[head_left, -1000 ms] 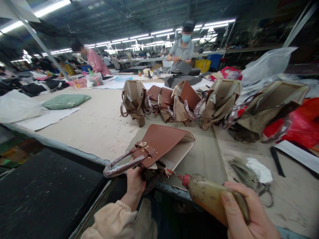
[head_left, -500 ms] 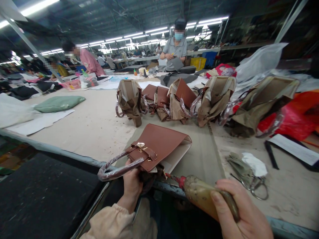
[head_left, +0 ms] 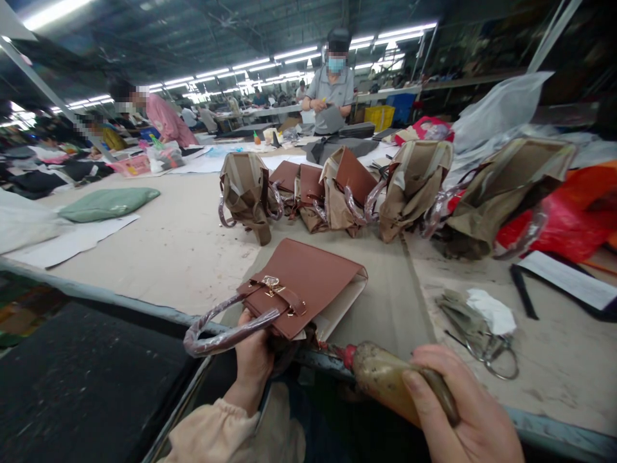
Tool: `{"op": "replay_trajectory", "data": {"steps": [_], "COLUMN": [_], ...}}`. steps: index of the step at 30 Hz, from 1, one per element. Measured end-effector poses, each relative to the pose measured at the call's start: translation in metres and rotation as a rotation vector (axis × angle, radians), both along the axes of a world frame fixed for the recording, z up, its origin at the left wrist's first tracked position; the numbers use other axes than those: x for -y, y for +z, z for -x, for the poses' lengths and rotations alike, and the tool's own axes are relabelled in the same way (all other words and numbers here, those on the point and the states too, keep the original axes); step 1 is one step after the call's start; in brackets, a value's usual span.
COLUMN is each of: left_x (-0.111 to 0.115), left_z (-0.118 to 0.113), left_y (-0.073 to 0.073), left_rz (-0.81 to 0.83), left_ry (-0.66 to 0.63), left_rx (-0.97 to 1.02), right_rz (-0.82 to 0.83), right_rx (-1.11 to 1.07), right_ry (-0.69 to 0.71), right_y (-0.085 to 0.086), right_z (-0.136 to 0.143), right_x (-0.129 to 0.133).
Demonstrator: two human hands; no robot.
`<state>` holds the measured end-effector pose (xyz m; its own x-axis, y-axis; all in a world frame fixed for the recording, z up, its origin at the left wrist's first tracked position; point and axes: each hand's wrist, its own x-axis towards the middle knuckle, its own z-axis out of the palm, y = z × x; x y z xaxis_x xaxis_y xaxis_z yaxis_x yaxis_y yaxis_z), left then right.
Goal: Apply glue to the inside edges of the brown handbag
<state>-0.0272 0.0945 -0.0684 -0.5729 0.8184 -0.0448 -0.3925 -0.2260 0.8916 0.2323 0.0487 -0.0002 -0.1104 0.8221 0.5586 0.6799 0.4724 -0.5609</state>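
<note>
We hold a brown, smooth-surfaced handbag [head_left: 308,276] at the near edge of a long, beige-topped table [head_left: 159,263], its front tilted upward and its pale-lined opening facing right. Our left hand [head_left: 253,357] is curled beneath it and has hold of it; most of the fingers are hidden, so we cannot tell how tightly they close. Beside that hand loops a plastic-wrapped, dark brown handle [head_left: 212,344], and a gold-coloured metal clasp [head_left: 270,283] sits on the front.

Our right hand [head_left: 457,411] is closed around a stained, yellowish squeeze bottle [head_left: 385,379] with a red neck [head_left: 348,355]. Its thin nozzle points left to the bag's lower edge; we cannot tell whether it touches.

Beyond, a row of brown-and-khaki bags [head_left: 351,193] stands on the table. To the right lie metal-ringed scissors [head_left: 504,366], next to a crumpled white scrap [head_left: 489,312]. Across the table, a co-worker in a grey shirt [head_left: 332,90] handles a grey piece [head_left: 330,120].
</note>
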Motion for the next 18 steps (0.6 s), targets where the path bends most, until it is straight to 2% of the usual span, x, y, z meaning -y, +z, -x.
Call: {"op": "replay_trajectory", "data": {"steps": [6,10,14,18], "left_x": [0.0,0.001,0.003,0.002], "left_z": [0.001,0.002,0.002,0.002], "left_y": [0.0,0.002,0.003,0.004], "left_rz": [0.013,0.011,0.028,0.025], "left_ry": [0.029,0.016,-0.034,-0.025], "left_rx": [-0.122,-0.16,-0.168,-0.207], "right_rz": [-0.033,0.012,0.125,0.192], "right_rx": [-0.034,-0.101,-0.137,-0.184], "right_ry": [-0.135,-0.194,-0.191,-0.141], "right_y": [-0.017,-0.028,-0.032,-0.035], "right_z": [-0.003,-0.004,-0.002,0.0], "right_x": [-0.013,-0.021,-0.018,-0.012]}}
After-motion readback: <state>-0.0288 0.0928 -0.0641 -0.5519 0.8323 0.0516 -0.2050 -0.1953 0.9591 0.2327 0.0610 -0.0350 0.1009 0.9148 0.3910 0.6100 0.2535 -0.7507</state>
